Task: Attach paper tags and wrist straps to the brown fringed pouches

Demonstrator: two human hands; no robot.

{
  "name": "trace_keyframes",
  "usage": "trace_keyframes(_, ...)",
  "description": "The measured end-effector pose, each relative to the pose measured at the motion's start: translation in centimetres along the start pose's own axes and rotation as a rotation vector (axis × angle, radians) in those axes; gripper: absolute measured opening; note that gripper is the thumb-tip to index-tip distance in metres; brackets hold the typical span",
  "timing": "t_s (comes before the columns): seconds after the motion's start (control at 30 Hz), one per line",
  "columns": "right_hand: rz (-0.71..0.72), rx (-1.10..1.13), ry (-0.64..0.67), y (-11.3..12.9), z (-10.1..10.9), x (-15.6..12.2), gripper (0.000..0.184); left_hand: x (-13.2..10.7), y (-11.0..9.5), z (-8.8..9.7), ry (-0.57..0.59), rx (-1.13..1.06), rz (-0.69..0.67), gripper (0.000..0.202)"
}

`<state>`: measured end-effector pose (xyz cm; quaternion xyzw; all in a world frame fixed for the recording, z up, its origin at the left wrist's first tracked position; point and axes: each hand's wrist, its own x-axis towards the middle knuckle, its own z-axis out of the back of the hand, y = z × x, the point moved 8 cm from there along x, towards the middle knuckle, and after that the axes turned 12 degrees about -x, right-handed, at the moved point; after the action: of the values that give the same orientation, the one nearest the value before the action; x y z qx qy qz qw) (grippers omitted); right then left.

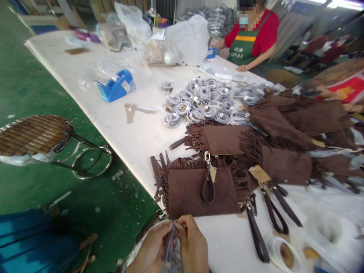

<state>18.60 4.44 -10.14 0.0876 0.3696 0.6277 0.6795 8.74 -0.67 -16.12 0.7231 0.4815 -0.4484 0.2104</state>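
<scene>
My left hand (152, 247) and my right hand (193, 242) are close together at the table's near edge. Both have their fingers closed in a pinch on a thin greyish strip (170, 244), its exact kind unclear. The strip hangs down between my hands, and its lower end runs out of view. Just beyond my fingertips lies a dark brown fringed bag (196, 189). A looped wrist strap (209, 189) and a small tan tag (213, 174) rest on top of it.
More brown fringed bags (287, 165) pile up at the right. Coiled grey straps (204, 93) lie mid-table near a blue tape dispenser (118, 86). Tape rolls (284, 253) stand at lower right. A stool (35, 132) is left of the table; a person in an apron (246, 49) stands across it.
</scene>
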Motion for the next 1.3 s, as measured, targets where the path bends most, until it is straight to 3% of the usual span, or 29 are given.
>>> trace_keyframes(0.2, 0.079, -0.123, -0.132, 0.6, 0.6, -0.6, 0.024, -0.2, -0.6, 0.0, 0.007, 0.076, -0.124, 0.021)
trace_keyframes(0.37, 0.11, -0.221, -0.138, 0.8, 0.5, -0.5, 0.027, -0.4, -1.4, 0.0, -0.001, 0.123, -0.201, 0.025)
trace_keyframes(0.57, 0.011, -0.29, -0.191, 0.0, 0.6, -0.7, 0.024, -0.1, -1.7, 0.7, -0.027, 0.196, -0.254, 0.027)
trace_keyframes(0.73, 0.124, -0.314, -0.201, 1.0, 0.4, -1.0, 0.032, -0.3, -1.8, 0.6, -0.018, 0.208, -0.288, 0.031)
trace_keyframes(0.97, 0.106, -0.063, -0.112, 0.7, -0.1, -0.6, 0.024, -0.1, -2.4, 0.4, 0.007, 0.327, -0.332, 0.03)
trace_keyframes(1.17, -0.099, 0.32, 0.019, -0.4, -1.5, -0.2, 0.028, -1.4, -3.1, -0.3, 0.011, 0.378, -0.418, 0.023)
trace_keyframes(1.3, -0.164, 0.405, 0.036, -0.9, -2.1, -0.1, 0.034, -2.4, -3.3, -0.7, -0.021, 0.394, -0.422, 0.023)
